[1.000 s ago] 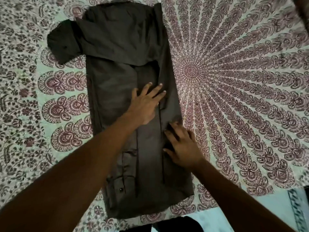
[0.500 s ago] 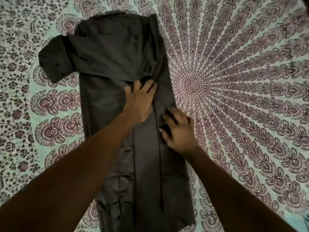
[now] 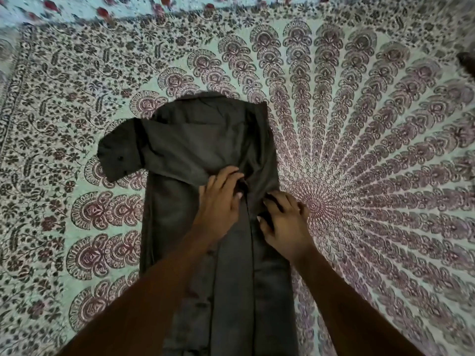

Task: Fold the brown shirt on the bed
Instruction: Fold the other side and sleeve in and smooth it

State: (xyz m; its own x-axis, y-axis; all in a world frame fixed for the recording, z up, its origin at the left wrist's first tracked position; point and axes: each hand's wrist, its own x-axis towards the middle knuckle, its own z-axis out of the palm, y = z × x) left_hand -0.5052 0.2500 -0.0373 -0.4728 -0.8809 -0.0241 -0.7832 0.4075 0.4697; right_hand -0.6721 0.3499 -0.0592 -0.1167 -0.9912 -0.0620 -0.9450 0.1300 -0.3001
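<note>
On the bed, patterned mandala sheet (image 3: 359, 155) spread wide beneath everything. Lengthwise on it, toward the left of centre: brown shirt (image 3: 195, 140), sides already turned in to a long narrow strip, collar end far, hem end running out of frame near the body. One sleeve (image 3: 120, 152) crossed over the chest and poking out past the left edge, cuff resting on the sheet. Compared with a second ago: both hands shifted up the strip from mid-body toward the sleeve fold. Left hand (image 3: 221, 201) now pressed on the cloth, fingers curled in and seeming to pinch the sleeve's lower edge at the centre line. Right hand (image 3: 285, 222) just beside it, fingers bent and gripping the right-hand folded edge. Judged meaning: smoothing of the strip finished, sleeve tuck being tidied; end-to-end fold not yet begun. Protruding cuff likely needs bringing in first.
</note>
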